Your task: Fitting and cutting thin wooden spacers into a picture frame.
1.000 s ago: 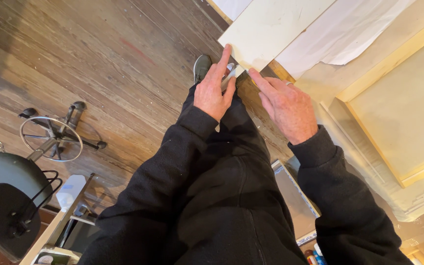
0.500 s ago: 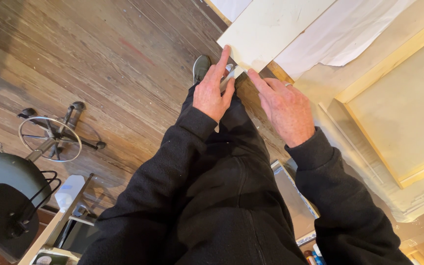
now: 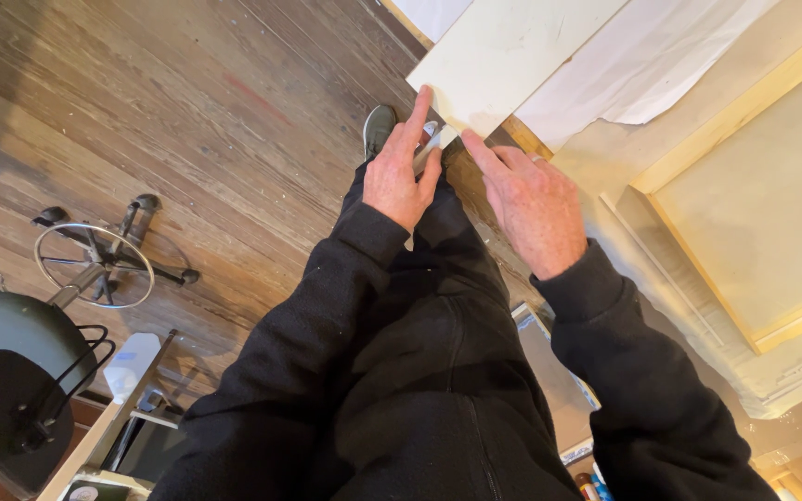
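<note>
- Where both hands meet, at the lower corner of the cream panel [image 3: 512, 57], is the small grey metal tool [image 3: 431, 139]; panel leans up and away from that spot, tool sits right on its corner.
- Left hand [image 3: 401, 172]: index finger stretched out along panel edge, thumb and other fingers pinched round the tool. Closed on it, tho most of the tool is hidden, so exact hold can't be told.
- Right hand [image 3: 533, 206]: index fingertip pressing on the panel corner just beside the tool, other fingers loosely curled, palm empty.
- Panel prob. stiff and flat, smooth matte face, sharp thin edges; looks light for its size but awkward. Judged best taken by the edges, not the face, corner likely to chip.
- Tool: small, hard, prob. slick metal; a fingertip pinch seems right.
- Beyond grip, to the right: white paper sheet [image 3: 642, 65], torn edge, soft and floppy; further off a wood-framed board [image 3: 772, 204], rigid.
- Under the hands: worn wood plank floor [image 3: 187, 121], rough grain; a grey shoe [image 3: 380, 128] just left of the grip.
</note>
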